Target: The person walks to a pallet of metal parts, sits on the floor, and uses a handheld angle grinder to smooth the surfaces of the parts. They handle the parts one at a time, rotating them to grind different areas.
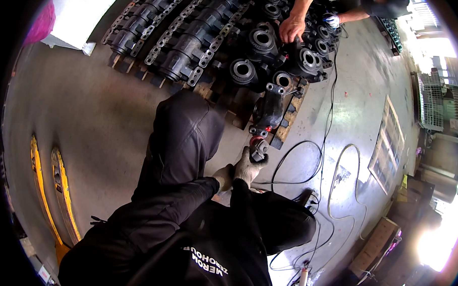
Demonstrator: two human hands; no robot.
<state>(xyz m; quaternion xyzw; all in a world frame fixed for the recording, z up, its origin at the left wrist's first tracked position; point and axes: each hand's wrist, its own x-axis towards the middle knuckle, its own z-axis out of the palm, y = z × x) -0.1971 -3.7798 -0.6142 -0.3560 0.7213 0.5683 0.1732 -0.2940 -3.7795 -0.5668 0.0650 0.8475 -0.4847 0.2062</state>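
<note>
My right hand (250, 167), in a pale knit glove, is closed round the grey head of an angle grinder (259, 150). Behind it my left hand (223, 177), gloved the same way, is wrapped round the tool's rear part, which the hands mostly hide. The grinder's red disc (256, 140) is at the near flange of a black cast metal housing (270, 111); whether they touch I cannot tell. That housing lies at the near corner of a wooden pallet (289, 115) and bears small red marks.
Long black castings (192, 38) and several round-bored housings (242, 71) crowd the pallet. Across it are another person's bare hand (292, 29) and gloved hand (331, 19). Black cables (321, 161) loop over the floor at right. Yellow forks (64, 198) lie at left.
</note>
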